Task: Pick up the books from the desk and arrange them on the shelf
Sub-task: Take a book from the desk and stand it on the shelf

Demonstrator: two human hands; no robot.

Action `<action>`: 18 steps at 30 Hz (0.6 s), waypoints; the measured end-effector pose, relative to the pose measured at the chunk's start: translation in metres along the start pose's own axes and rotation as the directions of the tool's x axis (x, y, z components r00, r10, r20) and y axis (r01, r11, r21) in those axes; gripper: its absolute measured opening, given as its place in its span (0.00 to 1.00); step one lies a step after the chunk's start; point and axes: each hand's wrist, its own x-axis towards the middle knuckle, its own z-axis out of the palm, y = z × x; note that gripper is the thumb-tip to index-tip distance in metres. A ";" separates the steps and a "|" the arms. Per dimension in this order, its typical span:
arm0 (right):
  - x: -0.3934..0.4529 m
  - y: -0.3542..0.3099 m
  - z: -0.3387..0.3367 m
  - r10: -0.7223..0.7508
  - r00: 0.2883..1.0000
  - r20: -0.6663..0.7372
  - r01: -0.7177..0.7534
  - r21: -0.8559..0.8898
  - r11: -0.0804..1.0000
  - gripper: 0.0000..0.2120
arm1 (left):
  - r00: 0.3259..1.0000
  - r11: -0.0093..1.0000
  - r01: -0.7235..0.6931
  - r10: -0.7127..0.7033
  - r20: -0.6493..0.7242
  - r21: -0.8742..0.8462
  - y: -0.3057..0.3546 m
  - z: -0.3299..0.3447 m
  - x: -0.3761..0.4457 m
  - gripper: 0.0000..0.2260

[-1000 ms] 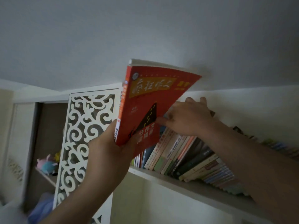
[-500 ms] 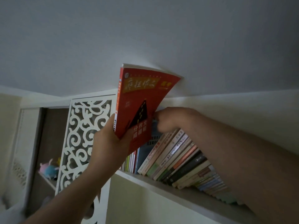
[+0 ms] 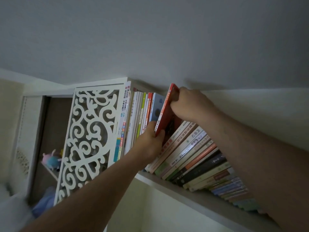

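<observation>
A thin red book (image 3: pixel 167 113) stands tilted in a gap on the high shelf (image 3: pixel 197 197), between upright books (image 3: pixel 138 118) on its left and a row of leaning books (image 3: pixel 192 153) on its right. My left hand (image 3: pixel 150 141) grips the red book's lower spine corner from below. My right hand (image 3: pixel 189 106) reaches over the leaning row and holds the book's upper edge, fingers curled against its cover. Most of the red cover is hidden between the neighbouring books.
A white fretwork panel (image 3: pixel 90 136) closes the shelf's left end. Behind it an open compartment holds a pastel plush toy (image 3: pixel 51 159). The ceiling (image 3: pixel 150 39) lies close above the book tops. The leaning row runs on to the right under my right forearm.
The red book has gone from being held out in front of the shelf into the gap between the books. My right hand moved from the leaning books onto the red book's top.
</observation>
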 end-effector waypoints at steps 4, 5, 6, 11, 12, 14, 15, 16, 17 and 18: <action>-0.001 0.005 -0.011 0.062 0.983 0.174 -0.132 0.426 0.895 0.35 | 0.990 0.998 0.016 -0.007 0.143 -0.061 -0.001 0.001 0.001 0.11; -0.001 0.010 -0.014 0.010 0.976 0.216 -0.123 0.518 0.846 0.29 | 0.977 0.993 0.055 -0.031 0.213 -0.108 0.001 0.000 0.001 0.13; -0.002 0.011 -0.014 -0.046 0.965 0.259 -0.111 0.557 0.823 0.24 | 0.961 0.982 0.105 -0.059 0.270 -0.157 0.002 -0.005 0.002 0.15; -0.003 0.007 -0.009 -0.035 0.972 0.232 -0.073 0.440 0.895 0.30 | 0.896 0.947 0.226 -0.110 0.430 -0.229 0.016 -0.020 -0.002 0.28; -0.004 0.009 -0.008 -0.014 0.977 0.211 -0.079 0.422 0.903 0.29 | 0.885 0.942 0.243 -0.118 0.450 -0.232 0.015 -0.020 -0.001 0.32; -0.004 0.013 -0.007 0.026 0.982 0.187 -0.094 0.363 0.927 0.27 | 0.880 0.952 0.250 -0.148 0.452 -0.176 0.008 -0.017 0.000 0.35; -0.003 0.014 -0.008 0.040 0.982 0.187 -0.095 0.296 0.950 0.29 | 0.885 0.954 0.260 -0.172 0.433 -0.151 0.003 -0.017 0.000 0.33; -0.004 0.011 -0.010 0.043 0.979 0.200 -0.088 0.223 0.971 0.35 | 0.894 0.950 0.271 -0.190 0.407 -0.153 -0.002 -0.017 0.000 0.30; -0.004 0.008 -0.012 0.047 0.976 0.213 -0.083 0.165 0.983 0.44 | 0.913 0.956 0.248 -0.177 0.367 -0.158 -0.005 -0.016 -0.002 0.27; -0.002 0.005 -0.013 0.051 0.975 0.215 -0.082 0.137 0.987 0.52 | 0.945 0.981 0.158 -0.117 0.306 -0.114 -0.008 -0.017 -0.003 0.24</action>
